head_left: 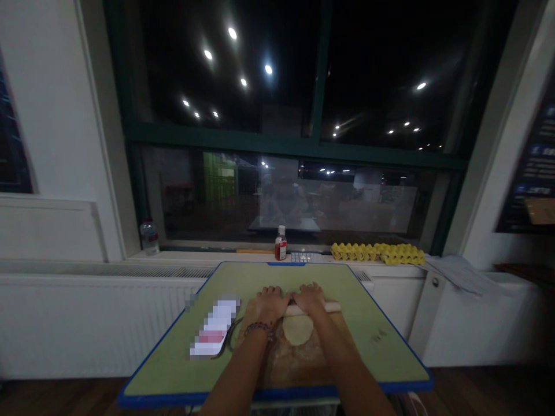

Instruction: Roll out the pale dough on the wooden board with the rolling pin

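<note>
Both hands lie over a pale rolling pin that runs crosswise on a floured wooden board. My left hand rests on its left part, fingers curved over the far side, with a beaded bracelet at the wrist. Close beside it, my right hand covers the middle of the pin, thumb near the left thumb. A flat round of dough lies just on the near side of the pin, between my forearms. The pin's left end is hidden under my left hand.
The green folding table has a blue rim. A blurred-out phone-like screen and a dark cable lie left of the board. Along the windowsill stand a small red-labelled bottle, yellow egg trays, papers and a plastic bottle.
</note>
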A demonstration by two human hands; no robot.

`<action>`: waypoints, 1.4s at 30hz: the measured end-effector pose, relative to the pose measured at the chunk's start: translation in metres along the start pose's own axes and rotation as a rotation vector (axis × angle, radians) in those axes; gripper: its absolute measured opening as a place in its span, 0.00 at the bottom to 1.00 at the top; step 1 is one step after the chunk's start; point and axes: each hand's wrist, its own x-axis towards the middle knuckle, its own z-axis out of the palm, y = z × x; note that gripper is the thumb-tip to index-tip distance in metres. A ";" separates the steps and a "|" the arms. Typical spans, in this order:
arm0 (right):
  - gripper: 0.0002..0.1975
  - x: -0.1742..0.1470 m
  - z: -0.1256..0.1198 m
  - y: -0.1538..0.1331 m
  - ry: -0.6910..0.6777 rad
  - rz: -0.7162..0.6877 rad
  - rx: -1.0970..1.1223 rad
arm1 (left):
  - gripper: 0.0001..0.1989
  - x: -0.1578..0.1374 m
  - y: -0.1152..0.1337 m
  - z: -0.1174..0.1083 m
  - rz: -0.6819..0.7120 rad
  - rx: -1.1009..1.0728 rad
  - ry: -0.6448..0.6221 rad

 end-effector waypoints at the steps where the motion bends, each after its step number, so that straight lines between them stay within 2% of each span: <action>1: 0.25 -0.002 0.000 0.000 0.009 -0.023 -0.003 | 0.20 0.000 -0.001 0.001 0.006 0.009 0.002; 6: 0.18 -0.017 -0.001 0.001 0.079 -0.173 -0.040 | 0.17 0.000 -0.007 0.006 0.109 0.037 -0.057; 9: 0.17 -0.026 -0.001 0.001 0.125 -0.263 -0.096 | 0.18 -0.002 -0.010 0.008 0.193 0.043 -0.096; 13: 0.18 -0.033 0.004 0.001 0.172 -0.288 -0.123 | 0.19 -0.005 -0.011 0.012 0.247 0.064 -0.080; 18: 0.19 -0.043 0.009 0.003 0.198 -0.302 -0.089 | 0.24 -0.015 -0.008 0.015 0.160 0.008 -0.023; 24: 0.22 -0.062 0.013 0.001 0.241 -0.237 0.028 | 0.26 -0.037 0.004 0.007 0.115 -0.036 0.064; 27: 0.23 -0.072 0.014 0.000 0.237 -0.256 -0.021 | 0.25 -0.046 0.009 0.003 0.142 -0.056 0.092; 31: 0.23 -0.082 0.017 -0.001 0.228 -0.241 -0.098 | 0.25 -0.055 0.014 0.006 0.110 -0.106 0.123; 34: 0.22 -0.090 0.027 0.004 0.325 -0.281 -0.061 | 0.23 -0.063 0.018 0.013 0.053 -0.117 0.198; 38: 0.19 -0.106 0.052 0.013 0.538 -0.333 0.110 | 0.21 -0.079 0.024 0.020 0.021 -0.122 0.302; 42: 0.20 -0.129 0.077 0.016 0.795 -0.304 0.191 | 0.21 -0.097 0.018 0.026 0.103 -0.125 0.339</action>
